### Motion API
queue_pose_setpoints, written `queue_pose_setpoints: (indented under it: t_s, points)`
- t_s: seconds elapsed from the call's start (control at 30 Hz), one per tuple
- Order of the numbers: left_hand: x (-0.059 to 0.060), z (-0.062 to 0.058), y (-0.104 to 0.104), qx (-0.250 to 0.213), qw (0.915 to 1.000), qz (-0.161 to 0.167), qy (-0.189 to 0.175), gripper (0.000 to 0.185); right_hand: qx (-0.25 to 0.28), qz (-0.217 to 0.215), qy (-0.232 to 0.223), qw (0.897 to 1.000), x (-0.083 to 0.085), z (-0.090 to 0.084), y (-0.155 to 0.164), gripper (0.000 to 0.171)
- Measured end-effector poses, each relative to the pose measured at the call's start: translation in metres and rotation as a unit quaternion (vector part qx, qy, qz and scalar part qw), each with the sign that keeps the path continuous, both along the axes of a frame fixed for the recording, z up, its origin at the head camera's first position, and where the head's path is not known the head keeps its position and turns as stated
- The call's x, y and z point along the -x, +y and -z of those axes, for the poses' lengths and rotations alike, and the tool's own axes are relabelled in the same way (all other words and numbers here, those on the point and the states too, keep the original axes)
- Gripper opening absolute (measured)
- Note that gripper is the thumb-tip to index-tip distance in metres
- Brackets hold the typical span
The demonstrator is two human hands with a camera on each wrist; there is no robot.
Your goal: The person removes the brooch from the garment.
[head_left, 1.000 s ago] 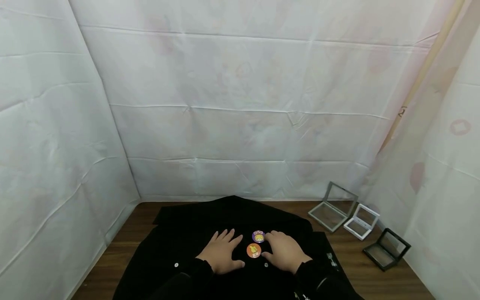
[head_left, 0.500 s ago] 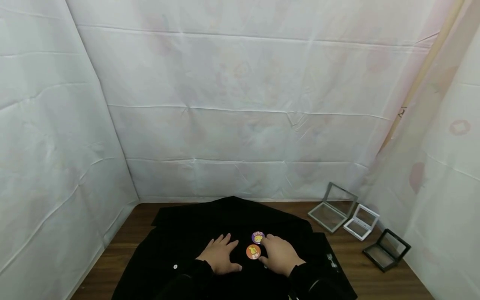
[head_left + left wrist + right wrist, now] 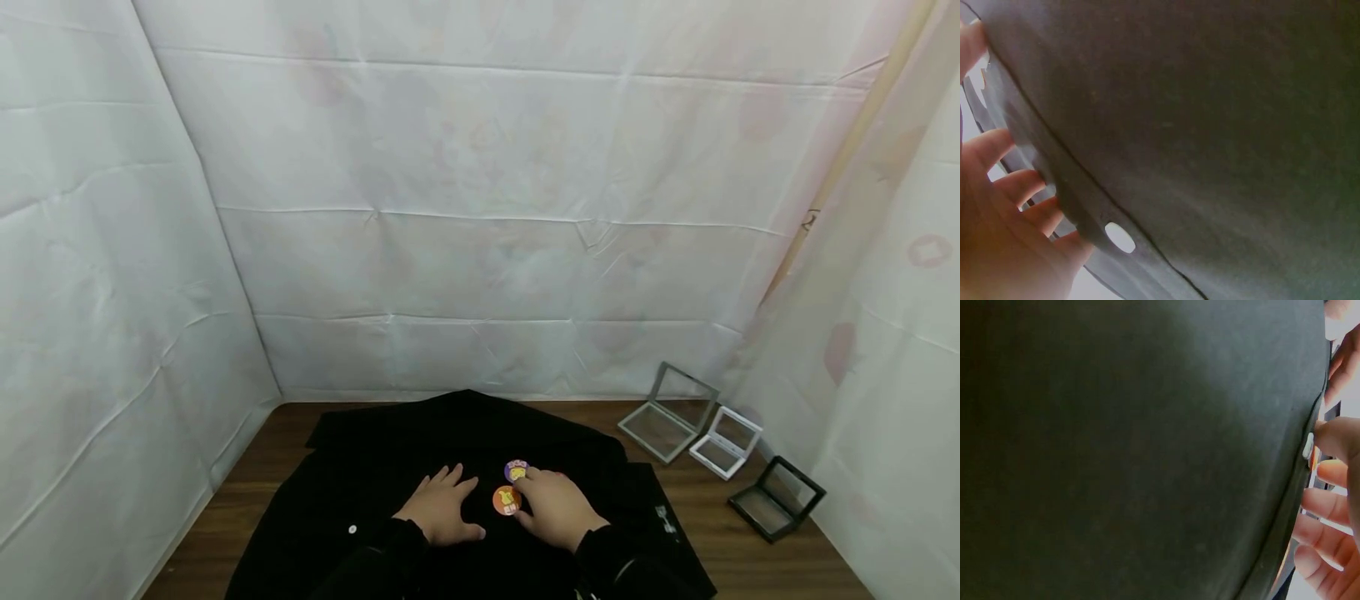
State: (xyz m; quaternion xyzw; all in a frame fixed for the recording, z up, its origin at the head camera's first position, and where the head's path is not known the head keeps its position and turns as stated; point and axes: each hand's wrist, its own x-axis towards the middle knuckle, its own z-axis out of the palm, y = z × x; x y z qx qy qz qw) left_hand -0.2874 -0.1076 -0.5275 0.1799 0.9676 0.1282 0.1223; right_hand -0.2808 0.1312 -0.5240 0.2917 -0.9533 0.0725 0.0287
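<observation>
Your left hand [image 3: 441, 510] lay flat, fingers spread, on the black jacket [image 3: 390, 467] spread over the bench [image 3: 247, 492], your right hand [image 3: 553, 508] touched the purple badge [image 3: 514, 469], fingers relaxed, beside the orange badge [image 3: 506, 499].

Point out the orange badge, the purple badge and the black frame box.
orange badge [image 3: 507, 498], head view, on its yellow picture at the middle.
purple badge [image 3: 514, 470], head view, on its visible face beside the right hand's fingertip.
black frame box [image 3: 776, 498], head view, on its open lid's lower edge.
</observation>
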Motion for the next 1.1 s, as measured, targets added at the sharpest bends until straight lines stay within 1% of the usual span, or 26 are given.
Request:
queue_pose_setpoints:
  t_s: [0.17, 0.33, 0.47, 0.53, 0.7, 0.8, 0.93, 1.03, 1.1]
  points:
    - [-0.002, -0.008, 0.004, 0.000, 1.0000, 0.001, -0.001, 0.077, -0.028, -0.020, 0.024, 0.999, 0.002, -0.001, -0.003, 0.015]
    - [-0.005, -0.019, 0.011, -0.001, 0.9998, 0.014, 0.012, 0.062, -0.060, -0.013, 0.022, 0.998, 0.003, -0.003, -0.008, 0.017]
    - [-0.006, -0.020, 0.017, 0.019, 0.9991, 0.024, 0.029, 0.057, -0.071, -0.004, 0.012, 0.997, 0.002, -0.005, -0.010, 0.019]
    - [-0.006, -0.020, 0.019, 0.024, 0.9988, 0.027, 0.032, 0.055, -0.060, -0.003, 0.014, 0.998, 0.001, -0.007, -0.010, 0.017]
    - [-0.005, -0.021, 0.021, 0.018, 0.9990, 0.033, 0.025, 0.052, -0.001, -0.005, 0.021, 1.000, 0.000, -0.005, -0.007, 0.007]
    - [-0.003, -0.020, 0.021, 0.008, 0.9991, 0.037, 0.019, 0.052, 0.034, 0.000, 0.005, 0.999, 0.000, -0.004, -0.005, 0.003]
    - [-0.002, -0.022, 0.021, -0.012, 0.9987, 0.044, 0.024, 0.047, 0.090, 0.015, -0.030, 0.995, 0.000, -0.006, -0.003, 0.005]
    - [-0.004, -0.026, 0.022, -0.034, 0.9979, 0.048, 0.028, 0.044, 0.125, 0.029, -0.045, 0.991, -0.001, -0.007, -0.002, 0.006]
    - [-0.006, -0.028, 0.024, -0.049, 0.9971, 0.052, 0.026, 0.045, 0.145, 0.044, -0.050, 0.987, -0.002, -0.007, -0.001, 0.006]
